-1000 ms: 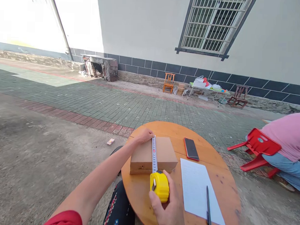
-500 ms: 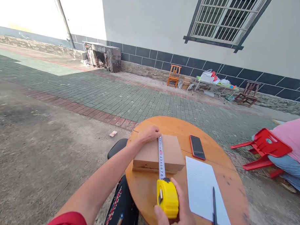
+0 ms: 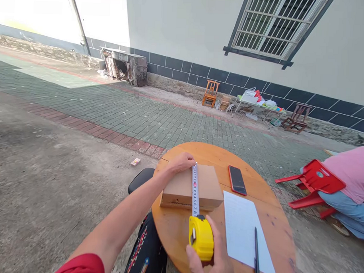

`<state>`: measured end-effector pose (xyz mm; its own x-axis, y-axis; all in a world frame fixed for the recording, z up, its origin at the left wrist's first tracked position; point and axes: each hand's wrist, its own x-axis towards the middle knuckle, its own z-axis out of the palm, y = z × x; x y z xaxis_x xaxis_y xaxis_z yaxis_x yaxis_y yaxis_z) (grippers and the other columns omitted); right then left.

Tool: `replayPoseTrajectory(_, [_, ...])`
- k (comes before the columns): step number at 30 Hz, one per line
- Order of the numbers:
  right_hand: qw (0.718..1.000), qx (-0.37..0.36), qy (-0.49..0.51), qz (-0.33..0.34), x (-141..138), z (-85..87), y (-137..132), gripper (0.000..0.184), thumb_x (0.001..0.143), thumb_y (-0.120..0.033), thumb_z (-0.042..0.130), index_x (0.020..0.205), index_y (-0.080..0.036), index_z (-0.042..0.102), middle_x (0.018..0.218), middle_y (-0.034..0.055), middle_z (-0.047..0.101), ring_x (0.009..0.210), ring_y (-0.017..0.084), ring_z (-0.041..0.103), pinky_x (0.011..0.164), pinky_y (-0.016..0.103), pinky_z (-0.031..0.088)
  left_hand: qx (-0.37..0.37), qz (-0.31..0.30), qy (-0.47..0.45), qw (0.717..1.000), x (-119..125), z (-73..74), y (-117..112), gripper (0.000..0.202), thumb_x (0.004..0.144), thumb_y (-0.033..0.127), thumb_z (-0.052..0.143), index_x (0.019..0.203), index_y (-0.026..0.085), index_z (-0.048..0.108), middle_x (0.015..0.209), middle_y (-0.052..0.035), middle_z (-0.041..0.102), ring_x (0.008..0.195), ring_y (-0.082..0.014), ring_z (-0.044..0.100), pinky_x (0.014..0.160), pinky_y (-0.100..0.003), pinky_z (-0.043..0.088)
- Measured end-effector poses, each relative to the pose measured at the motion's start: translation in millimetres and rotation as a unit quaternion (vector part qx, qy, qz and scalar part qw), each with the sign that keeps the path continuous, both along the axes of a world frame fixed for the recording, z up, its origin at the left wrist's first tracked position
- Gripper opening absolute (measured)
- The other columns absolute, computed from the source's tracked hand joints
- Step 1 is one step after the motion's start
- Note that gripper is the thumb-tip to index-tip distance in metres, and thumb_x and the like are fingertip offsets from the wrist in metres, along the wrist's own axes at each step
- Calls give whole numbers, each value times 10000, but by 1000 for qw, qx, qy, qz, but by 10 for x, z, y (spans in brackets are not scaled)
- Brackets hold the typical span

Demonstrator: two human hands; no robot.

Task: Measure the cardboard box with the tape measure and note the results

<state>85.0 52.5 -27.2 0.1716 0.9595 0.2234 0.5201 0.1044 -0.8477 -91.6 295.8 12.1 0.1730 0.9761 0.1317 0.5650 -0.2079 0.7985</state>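
Note:
A flat brown cardboard box [image 3: 209, 185] lies on the round wooden table [image 3: 275, 213]. Across its top runs the white blade [image 3: 195, 194] of a tape measure, pulled out from the far edge toward me. My left hand [image 3: 182, 162] rests at the box's far edge, its fingers pinched on the blade's end. In front of the near edge, my right hand [image 3: 216, 261] is wrapped round the yellow tape measure case [image 3: 201, 238]. Some of the right fingers are hidden behind the case.
On the table's right side lie a phone [image 3: 237, 180], a sheet of paper [image 3: 241, 226] and a black pen [image 3: 257, 252]. A person in pink [image 3: 355, 170] sits on a red plastic chair [image 3: 320, 177] to the right. Chairs and a cluttered folding table [image 3: 245, 99] stand along the wall.
The tape measure case has shifted slightly, with a little less blade showing before it. Both hands keep their hold. The view has turned a little to the right.

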Motion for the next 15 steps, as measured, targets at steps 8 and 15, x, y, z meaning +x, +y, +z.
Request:
replayPoseTrajectory(8, [994, 97, -42, 6, 285, 21, 107, 547, 935, -444, 531, 1429, -215, 477, 1441, 116, 550, 1339, 314, 525, 1145, 455, 409, 105, 13, -75, 991, 242, 350, -969, 131, 818, 271, 603, 821, 212, 721, 1213, -66, 647, 1179, -245, 563, 1050, -398, 425])
replayPoseTrajectory(15, [996, 71, 40, 46, 437, -4, 23, 553, 954, -436, 531, 1459, -233, 432, 1452, 108, 551, 1309, 282, 563, 1120, 412, 445, 214, 88, -68, 970, 340, -155, -2077, 259, 937, 309, 553, 1116, 249, 730, 1368, -127, 592, 1223, -264, 585, 1007, -442, 522])
